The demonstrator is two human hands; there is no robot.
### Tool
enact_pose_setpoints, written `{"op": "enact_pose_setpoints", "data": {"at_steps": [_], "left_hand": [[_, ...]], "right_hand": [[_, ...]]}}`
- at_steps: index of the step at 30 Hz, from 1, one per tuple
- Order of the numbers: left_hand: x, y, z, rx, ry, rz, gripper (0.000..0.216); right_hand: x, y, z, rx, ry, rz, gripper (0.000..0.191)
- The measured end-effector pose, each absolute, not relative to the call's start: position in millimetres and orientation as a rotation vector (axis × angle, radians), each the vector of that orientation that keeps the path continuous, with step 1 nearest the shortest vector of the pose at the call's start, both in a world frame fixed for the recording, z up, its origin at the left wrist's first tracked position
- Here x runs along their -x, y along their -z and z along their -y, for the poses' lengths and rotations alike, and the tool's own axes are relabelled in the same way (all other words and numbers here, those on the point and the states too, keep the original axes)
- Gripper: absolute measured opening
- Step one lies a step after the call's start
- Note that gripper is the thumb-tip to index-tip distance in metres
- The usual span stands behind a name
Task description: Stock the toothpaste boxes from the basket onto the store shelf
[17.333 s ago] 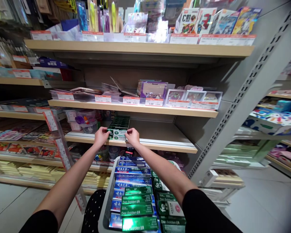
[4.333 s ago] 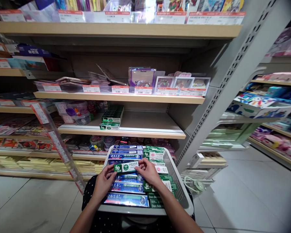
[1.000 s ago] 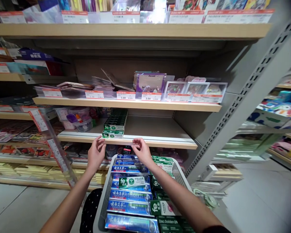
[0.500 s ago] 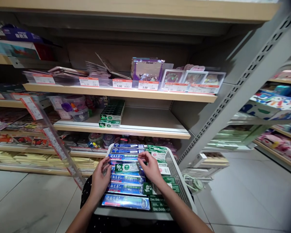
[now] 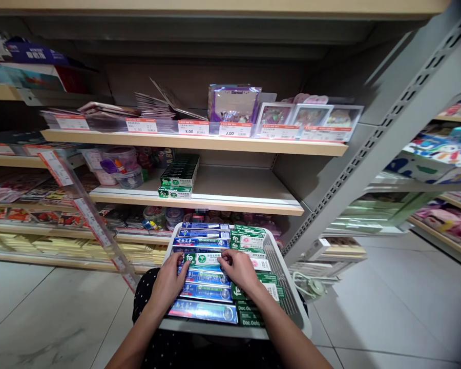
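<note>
A green-and-white toothpaste box (image 5: 205, 259) lies across the blue toothpaste boxes (image 5: 203, 310) in a light grey basket (image 5: 297, 307). My left hand (image 5: 169, 279) pinches its left end between thumb and fingers. At its other end, the fingertips and thumb of my right hand (image 5: 238, 270) are closed on the box. More green boxes (image 5: 249, 308) are lined up in the basket's right half, partly covered by my right forearm. The basket rests on my lap, over dark polka-dot cloth.
Ahead, a shelf (image 5: 238, 187) bears rows of green-and-white boxes (image 5: 176, 184) and clear plastic tubs (image 5: 125, 166) at its left. The shelf above holds packets and price tags (image 5: 194, 128). A slanted metal upright (image 5: 369, 138) stands at the right. Pale tiles (image 5: 26, 307) cover the floor.
My left hand has moved right and onto the left end of the green-and-white toothpaste box. My right hand has lowered slightly at its right end. The view has shifted a little.
</note>
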State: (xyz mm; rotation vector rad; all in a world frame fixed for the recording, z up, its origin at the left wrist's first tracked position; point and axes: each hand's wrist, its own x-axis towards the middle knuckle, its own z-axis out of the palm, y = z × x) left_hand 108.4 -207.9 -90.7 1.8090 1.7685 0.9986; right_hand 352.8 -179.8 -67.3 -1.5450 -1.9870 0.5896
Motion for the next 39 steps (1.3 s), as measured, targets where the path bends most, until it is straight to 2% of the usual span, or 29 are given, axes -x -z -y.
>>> {"op": "enact_pose_setpoints", "data": {"at_steps": [9,39], "left_hand": [[-112,87,204,-1.879,-0.920,-1.858,0.032],[-106,74,210,-1.818,-0.789,-1.843,0.026]], "right_hand": [[-352,62,182,1.605,-0.590,2.066,0.031],[-355,63,182,1.528,-0.648,2.052,0.023]]}}
